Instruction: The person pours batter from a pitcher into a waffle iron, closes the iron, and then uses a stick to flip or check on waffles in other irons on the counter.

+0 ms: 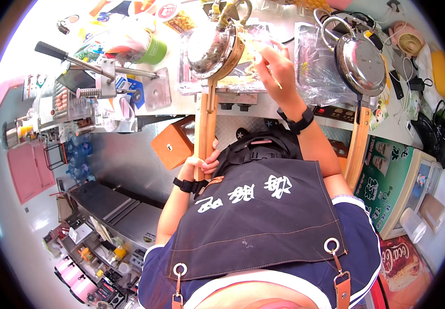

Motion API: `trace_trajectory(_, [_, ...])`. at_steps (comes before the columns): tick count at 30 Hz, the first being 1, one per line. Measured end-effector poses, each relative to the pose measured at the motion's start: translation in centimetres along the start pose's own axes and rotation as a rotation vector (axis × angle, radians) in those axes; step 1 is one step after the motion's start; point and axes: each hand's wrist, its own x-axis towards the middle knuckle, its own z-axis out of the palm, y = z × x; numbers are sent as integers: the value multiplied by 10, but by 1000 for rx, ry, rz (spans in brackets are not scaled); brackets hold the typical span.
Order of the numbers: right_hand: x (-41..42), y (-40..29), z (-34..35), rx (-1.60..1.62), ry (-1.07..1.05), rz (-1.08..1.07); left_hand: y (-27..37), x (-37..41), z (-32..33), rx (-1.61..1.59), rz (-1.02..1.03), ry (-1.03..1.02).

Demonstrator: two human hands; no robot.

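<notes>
My left hand (207, 165) is wrapped around the paired wooden handles (203, 135) of a round, hinged metal waffle-type iron (211, 54). The iron's plates look closed or almost closed, tilted on edge, with golden-brown residue along the seam. Beside that seam, my right hand (279, 73) has its fingers bent close to thin, pale yellow scraps (251, 42). A narrow yellowish strip lies against its fingers; whether they pinch it is unclear. Beneath the iron, a tray (185, 87) is covered in clear plastic and bears yellow crumbs.
A second round iron (361, 63) with wooden handles (357, 143) stands right, beside another plastic-covered tray (317, 83). To the left are a lever press (110, 75) and a green tub (155, 48). An orange box (172, 143) sits below the counter. Hoses rise behind both irons.
</notes>
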Motion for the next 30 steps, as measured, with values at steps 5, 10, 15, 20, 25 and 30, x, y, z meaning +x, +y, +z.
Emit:
trace_trajectory(5, [-6,1,-10,35,-130,11,0,0,-1,-34,-4,-25])
trace_trajectory(10, [6,7,0,-91,-77,10,0,0,4,-23,4,-4])
trace_trajectory(15, [9,-8,-13,-75,-146,-44,-2,0,-1,-29,6,-32])
trace_trajectory(20, [9,8,-1,-117,-127,10,-2,-1,5,7,10,15])
trace_trajectory(25, [14,-9,-14,-90,-173,-52,-3,0,7,50,25,33])
trace_trajectory(30, [14,1,-4,-142,-70,-50,1,0,6,84,3,-9])
